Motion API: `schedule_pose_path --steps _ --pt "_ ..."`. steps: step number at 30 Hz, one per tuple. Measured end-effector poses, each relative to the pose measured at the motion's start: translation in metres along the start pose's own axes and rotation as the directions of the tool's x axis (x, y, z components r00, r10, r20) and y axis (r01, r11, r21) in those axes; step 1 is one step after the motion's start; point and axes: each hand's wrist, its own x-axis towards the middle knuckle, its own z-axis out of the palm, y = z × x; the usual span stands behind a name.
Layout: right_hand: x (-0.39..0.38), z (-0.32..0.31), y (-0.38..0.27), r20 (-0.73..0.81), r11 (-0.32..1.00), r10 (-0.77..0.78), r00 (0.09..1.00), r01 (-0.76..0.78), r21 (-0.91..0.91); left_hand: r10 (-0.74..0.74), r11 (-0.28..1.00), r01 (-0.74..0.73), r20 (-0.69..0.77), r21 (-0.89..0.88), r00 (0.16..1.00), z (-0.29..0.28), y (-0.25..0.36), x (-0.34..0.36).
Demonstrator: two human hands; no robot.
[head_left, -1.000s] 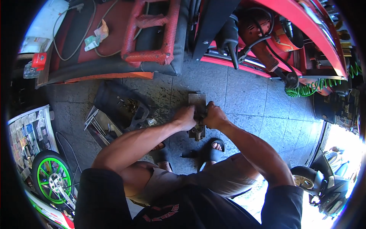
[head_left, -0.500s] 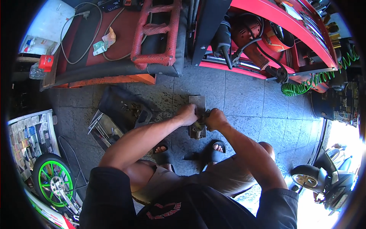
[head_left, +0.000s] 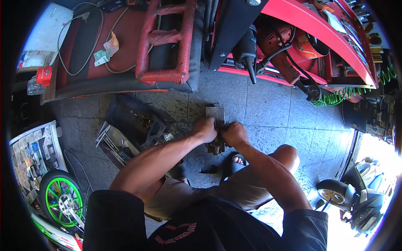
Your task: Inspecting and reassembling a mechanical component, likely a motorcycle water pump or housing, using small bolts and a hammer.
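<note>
On the floor between my feet stands a grey metal block like a small vise [head_left: 215, 112], with a flat plate at its far end and a brassy, round-ended part [head_left: 216, 149] at its near end. My left hand [head_left: 205, 130] is closed at the block's left side, its thumb side toward the middle. Opposite it, my right hand [head_left: 235, 134] is closed in a fist, knuckles up, at the right side. Something small and dark shows between the two hands. Their fingers hide most of it, so its kind cannot be made out.
Left of my hands lie a black plastic tray [head_left: 125, 112] with small metal parts and a toolbox tray [head_left: 118, 144]. Ahead stand a red-and-black padded bench [head_left: 119, 50] and a red tool cart [head_left: 310, 25] holding power tools. A green-rimmed wheel [head_left: 63, 198] is lower left, a motorcycle [head_left: 356, 196] lower right.
My view has shifted slightly. My hands stay at the metal block, and the right hand has turned a little, its fist now more knuckles-up.
</note>
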Motion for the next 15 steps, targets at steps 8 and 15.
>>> schedule_pose_path --steps 8,15 --pt "-0.008 -0.034 -0.019 0.342 0.999 0.009 0.940 -0.022 0.033 -0.007 1.000 0.007 0.005 0.024 1.000 -0.002 -0.003 0.000" --pt "0.001 0.000 -0.005 0.043 0.996 -0.039 0.998 0.043 -0.081 0.001 0.999 0.002 0.057 -0.039 0.998 0.010 -0.023 0.007"
